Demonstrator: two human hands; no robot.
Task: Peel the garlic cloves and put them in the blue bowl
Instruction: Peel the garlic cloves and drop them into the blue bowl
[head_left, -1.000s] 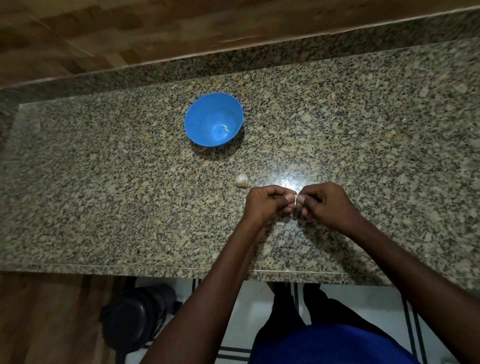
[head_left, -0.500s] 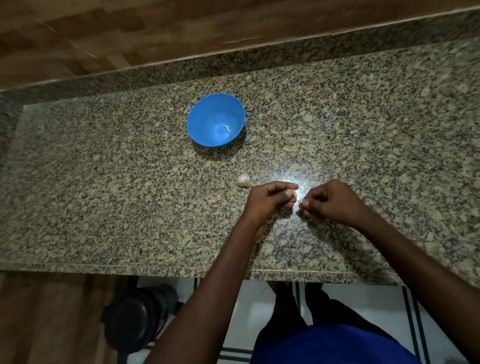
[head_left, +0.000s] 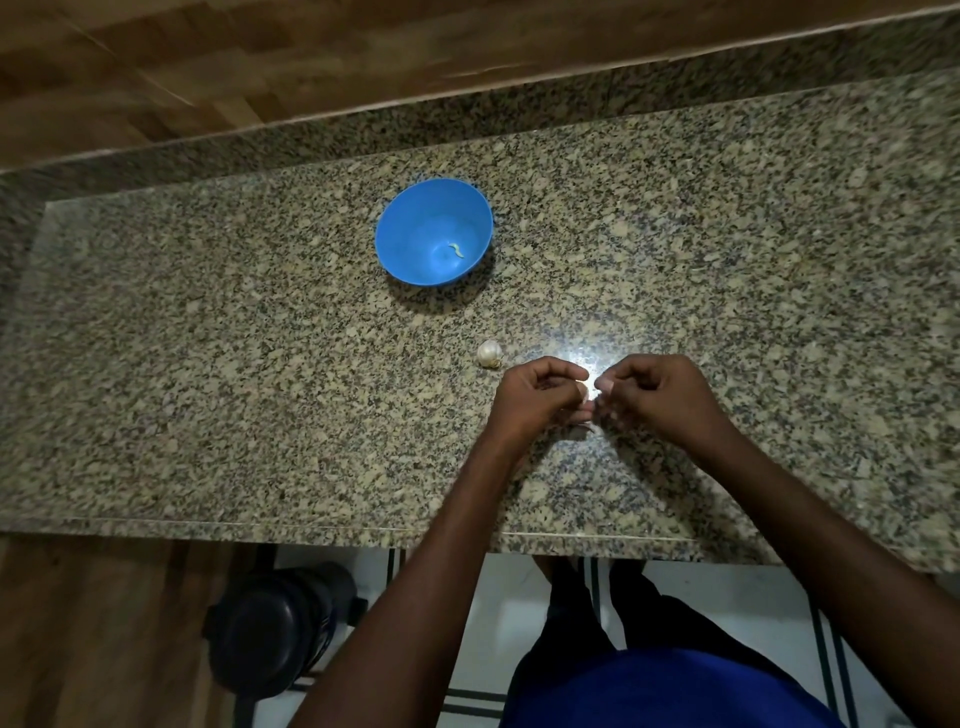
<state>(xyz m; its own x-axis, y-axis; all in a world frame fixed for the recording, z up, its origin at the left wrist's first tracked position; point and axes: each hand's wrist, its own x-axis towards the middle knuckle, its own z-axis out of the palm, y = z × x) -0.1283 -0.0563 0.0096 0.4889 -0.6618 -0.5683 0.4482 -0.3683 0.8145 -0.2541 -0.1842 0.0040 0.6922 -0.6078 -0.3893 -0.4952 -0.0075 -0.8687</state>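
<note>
Since half a second ago our two hands have drawn back together. Our left hand (head_left: 537, 395) curls its fingers and pinches the garlic clove (head_left: 583, 391) at its fingertips; the clove is too hidden to tell its long axis. Our right hand (head_left: 652, 395) is curled too, its fingertips meeting the clove, low over the worktop (head_left: 208, 364). Just beyond the left hand lies the garlic bulb (head_left: 489, 354). Farther back stands the blue bowl (head_left: 434, 231), holding a pale scrap.
</note>
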